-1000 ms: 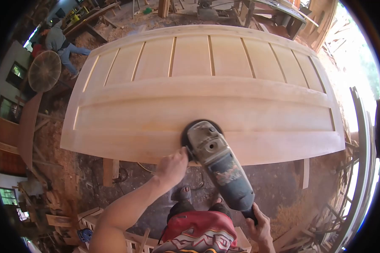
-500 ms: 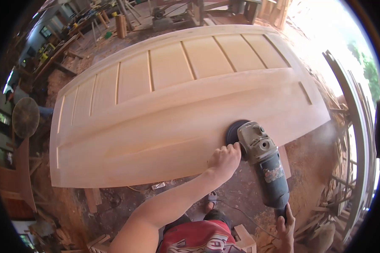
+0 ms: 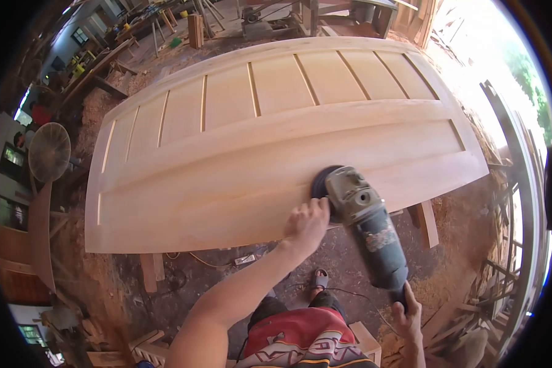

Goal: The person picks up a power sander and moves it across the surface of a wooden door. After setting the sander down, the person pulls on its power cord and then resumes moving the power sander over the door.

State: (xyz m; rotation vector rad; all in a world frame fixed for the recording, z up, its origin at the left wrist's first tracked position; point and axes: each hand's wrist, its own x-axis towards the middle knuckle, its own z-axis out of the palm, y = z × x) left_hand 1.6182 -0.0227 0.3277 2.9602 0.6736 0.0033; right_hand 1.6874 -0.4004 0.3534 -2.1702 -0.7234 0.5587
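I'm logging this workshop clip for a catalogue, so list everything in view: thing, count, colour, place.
wooden door panel: one, pale bare wood, lying flat across the middle on supports
angle grinder: one, grey head with dark blue body, its black disc on the panel's near edge
power cord: one, dark, trailing over the floor below the grinder
sawdust: heaps, tan, on the floor left of the panel
round fan: one, grey, far left
sandal: one, dark, on the floor under the panel edge
shorts: one pair, red patterned, bottom centre
left hand: one, gripping the grinder's head side
right hand: one, holding the grinder's rear end
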